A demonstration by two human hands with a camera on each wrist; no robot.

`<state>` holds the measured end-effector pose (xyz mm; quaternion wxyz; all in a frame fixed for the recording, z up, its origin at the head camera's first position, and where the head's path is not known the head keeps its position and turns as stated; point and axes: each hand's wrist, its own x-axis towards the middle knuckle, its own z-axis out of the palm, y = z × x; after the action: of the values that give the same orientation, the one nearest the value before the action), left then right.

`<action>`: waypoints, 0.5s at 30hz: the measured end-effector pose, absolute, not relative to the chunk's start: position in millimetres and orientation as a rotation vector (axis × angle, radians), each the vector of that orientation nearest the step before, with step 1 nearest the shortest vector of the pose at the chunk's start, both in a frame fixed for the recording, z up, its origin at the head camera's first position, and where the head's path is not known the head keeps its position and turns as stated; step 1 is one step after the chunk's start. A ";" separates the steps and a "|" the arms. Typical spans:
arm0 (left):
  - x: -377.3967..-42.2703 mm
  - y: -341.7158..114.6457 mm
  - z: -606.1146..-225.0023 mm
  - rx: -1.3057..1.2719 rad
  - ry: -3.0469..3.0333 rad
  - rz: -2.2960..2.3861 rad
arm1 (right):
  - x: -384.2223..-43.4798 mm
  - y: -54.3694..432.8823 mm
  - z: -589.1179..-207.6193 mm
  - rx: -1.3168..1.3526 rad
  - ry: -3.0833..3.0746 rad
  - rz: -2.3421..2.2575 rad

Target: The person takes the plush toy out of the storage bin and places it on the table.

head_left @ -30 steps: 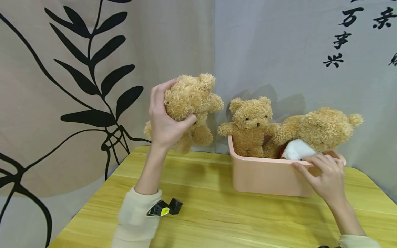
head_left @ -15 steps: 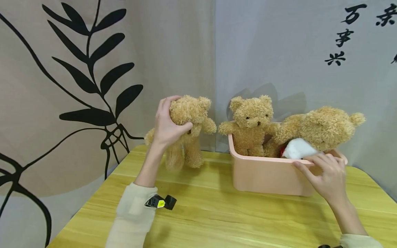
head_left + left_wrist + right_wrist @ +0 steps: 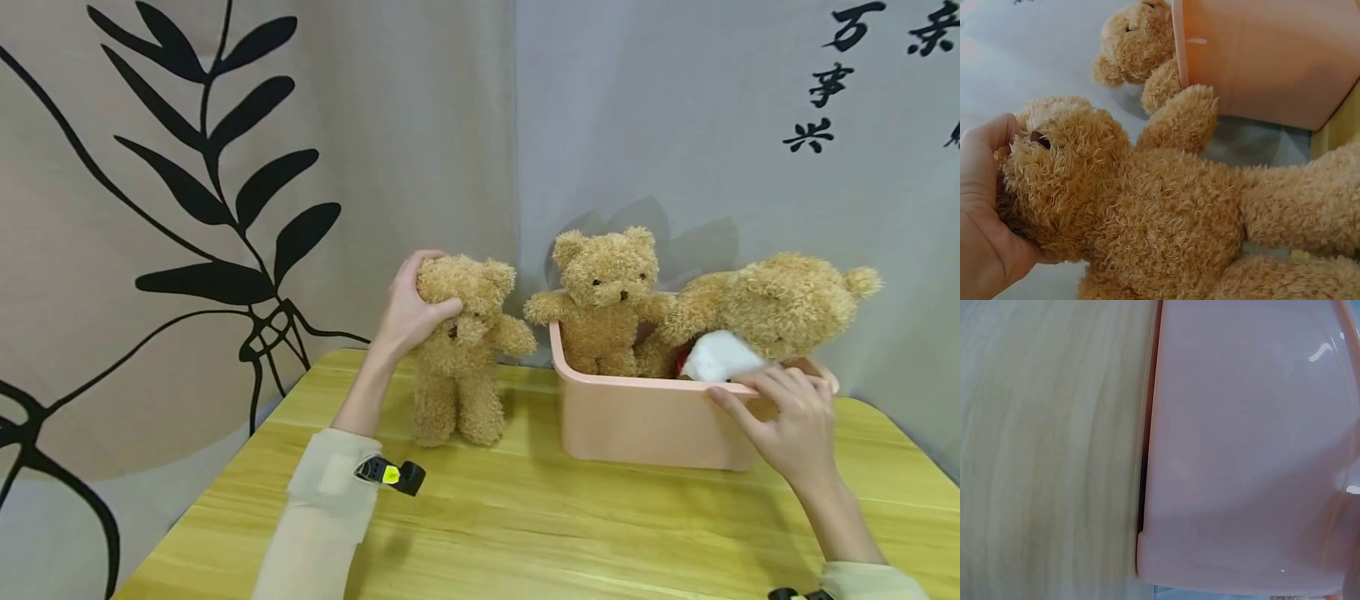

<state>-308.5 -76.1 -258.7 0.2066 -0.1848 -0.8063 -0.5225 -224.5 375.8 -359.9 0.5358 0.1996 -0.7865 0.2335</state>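
Note:
My left hand [image 3: 414, 310] grips a light brown teddy bear [image 3: 459, 362] by its head, thumb across the face. The bear is upright, its feet at the tabletop left of a pink storage bin [image 3: 652, 421]. In the left wrist view the same teddy bear [image 3: 1160, 212] fills the middle, its head in the hand [image 3: 985, 212]. My right hand [image 3: 795, 425] pinches the bin's front rim near the right corner. In the right wrist view the bin's wall [image 3: 1241, 437] takes up the right half, and little of that hand shows.
Inside the bin one teddy bear [image 3: 609, 304] stands at the left, an arm over the rim. Another teddy bear [image 3: 795, 304] lies sideways at the right, above a white fluffy thing [image 3: 722, 357]. A wooden table [image 3: 525, 525] bears everything, with a printed curtain [image 3: 420, 125] behind.
My left hand has lowered the teddy bear from the air to the tabletop, and the bear has turned from tilted to upright. The right hand stays on the bin's rim.

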 end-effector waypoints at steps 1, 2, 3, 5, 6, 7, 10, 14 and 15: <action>-309.8 -74.9 -257.8 -0.516 -2.261 -1.451 | -224.2 375.9 -359.9 0.472 -1.875 0.554; -311.1 -73.7 -256.8 -0.519 -2.272 -1.452 | -224.0 375.9 -359.9 0.471 -1.875 0.553; -312.7 -73.0 -256.2 -0.523 -2.287 -1.455 | -223.8 376.0 -359.9 0.469 -1.875 0.552; -315.9 -71.9 -256.5 -0.522 -2.324 -1.470 | -223.8 376.0 -359.8 0.467 -1.876 0.548; -318.1 -71.9 -257.9 -0.517 -2.347 -1.479 | -223.8 375.8 -359.8 0.467 -1.875 0.546; -320.2 -71.9 -259.7 -0.513 -2.368 -1.489 | -224.0 375.7 -359.7 0.468 -1.873 0.545; -328.0 -72.0 -270.0 -0.510 -2.439 -1.485 | -224.6 375.2 -359.6 0.471 -1.867 0.545; -339.5 -70.7 -290.9 -0.524 -2.533 -1.442 | -224.8 374.8 -359.7 0.472 -1.870 0.547; -342.0 -70.2 -296.3 -0.521 -2.559 -1.437 | -224.8 374.8 -359.6 0.472 -1.871 0.547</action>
<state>-342.0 -70.2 -296.3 0.0805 -0.1744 -0.8557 -0.4805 -224.8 374.8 -359.6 0.5379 0.1984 -0.7864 0.2299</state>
